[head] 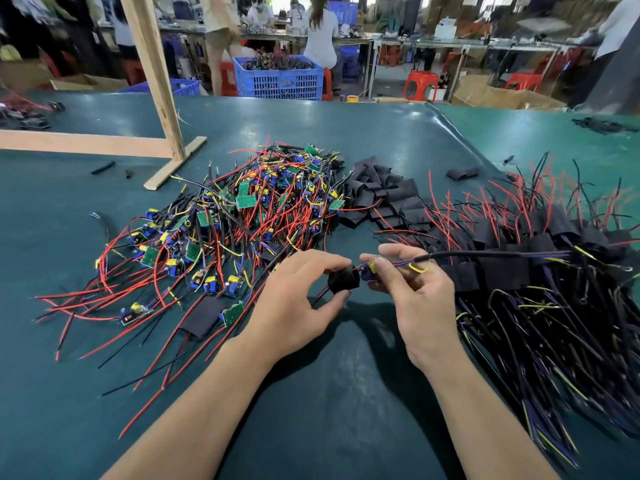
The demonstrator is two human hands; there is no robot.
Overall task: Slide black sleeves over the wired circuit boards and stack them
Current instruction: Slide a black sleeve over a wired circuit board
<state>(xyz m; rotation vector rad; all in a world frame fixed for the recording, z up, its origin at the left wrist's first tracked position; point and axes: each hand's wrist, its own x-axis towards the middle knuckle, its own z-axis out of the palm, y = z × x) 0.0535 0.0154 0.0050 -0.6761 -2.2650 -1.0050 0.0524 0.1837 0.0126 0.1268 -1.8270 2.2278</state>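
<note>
Two hands, left hand point(294, 299) pinching one black sleeve point(343, 280), right hand point(419, 292) one circuit board point(370, 268).

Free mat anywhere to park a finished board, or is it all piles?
Bare green mat nearest the person, between the forearms, and far left below the wooden frame. Crowded: unsleeved boards left, loose sleeves behind the hands, sleeved stack right.

Seen through one wide-angle head camera, looking forward and down from close above the green tabletop point(104, 258), near the left hand point(294, 303) and right hand point(415, 299), toward distant workbenches point(450, 43).
</note>
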